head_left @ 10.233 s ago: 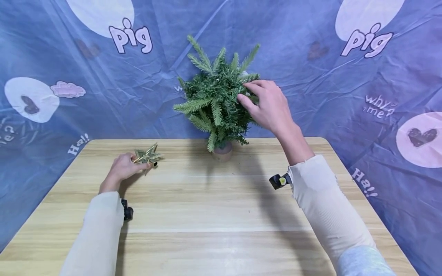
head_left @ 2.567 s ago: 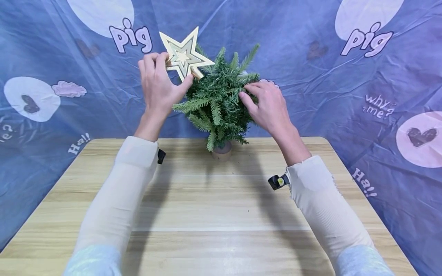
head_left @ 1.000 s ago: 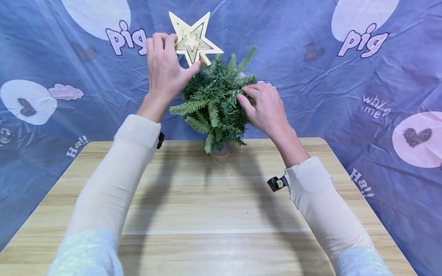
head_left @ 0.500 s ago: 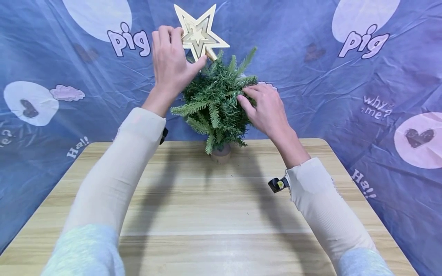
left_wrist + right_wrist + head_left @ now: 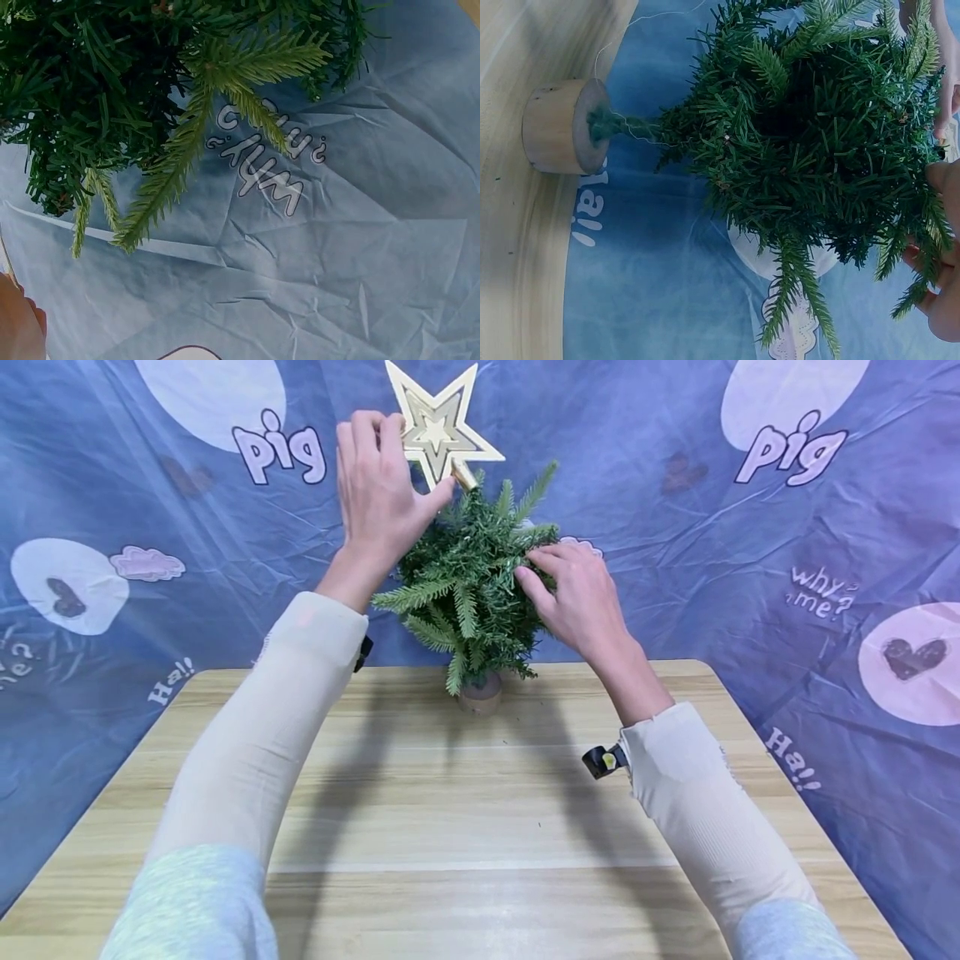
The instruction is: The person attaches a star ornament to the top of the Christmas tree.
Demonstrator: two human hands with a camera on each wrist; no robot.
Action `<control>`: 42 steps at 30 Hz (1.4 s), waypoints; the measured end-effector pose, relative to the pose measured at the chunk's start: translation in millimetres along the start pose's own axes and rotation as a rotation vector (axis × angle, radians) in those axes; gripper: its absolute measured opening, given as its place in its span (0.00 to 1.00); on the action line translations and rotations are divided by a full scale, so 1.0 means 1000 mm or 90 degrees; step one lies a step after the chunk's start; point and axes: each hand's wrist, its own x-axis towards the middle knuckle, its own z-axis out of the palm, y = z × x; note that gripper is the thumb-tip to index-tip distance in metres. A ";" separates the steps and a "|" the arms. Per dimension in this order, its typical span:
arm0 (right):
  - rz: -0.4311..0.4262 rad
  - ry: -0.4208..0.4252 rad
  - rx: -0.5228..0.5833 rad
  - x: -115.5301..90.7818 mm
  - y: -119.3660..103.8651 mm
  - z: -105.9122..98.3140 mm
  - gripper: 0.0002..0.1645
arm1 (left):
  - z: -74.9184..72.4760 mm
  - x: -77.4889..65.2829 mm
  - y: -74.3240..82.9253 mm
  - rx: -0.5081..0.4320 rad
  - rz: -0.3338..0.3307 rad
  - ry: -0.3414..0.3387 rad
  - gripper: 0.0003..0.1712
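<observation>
left grip (image 5: 381, 485) pinching flat golden star (image 5: 435, 433), right grip (image 5: 581, 592) seemingly holding bristly green tree (image 5: 474, 556), cylindrical wooden base (image 5: 553, 133)

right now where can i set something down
The pale wooden table is bare between the beige sleeves, in front of the round wooden base of the bushy green tree, and left of the left sleeve. Crowded: around the tree, right hand gripping it, left hand holding the shiny gold star.

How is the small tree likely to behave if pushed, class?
The tree would probably tip, since its bushy crown spreads wider than its wooden base. That base is round, so it might roll once toppled. The slender sprigs would likely flex.
</observation>
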 end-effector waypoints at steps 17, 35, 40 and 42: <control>0.001 -0.002 -0.002 0.002 0.000 0.000 0.28 | 0.005 -0.003 -0.003 -0.015 0.075 0.003 0.42; 0.018 -0.022 -0.003 0.000 0.000 0.001 0.29 | 0.002 -0.010 -0.012 -0.026 0.111 -0.053 0.48; 0.014 -0.020 -0.003 0.000 0.000 0.001 0.29 | 0.002 -0.011 -0.013 -0.027 0.112 -0.055 0.49; 0.014 -0.018 -0.002 0.000 0.000 0.001 0.29 | 0.003 -0.011 -0.014 -0.030 0.117 -0.055 0.49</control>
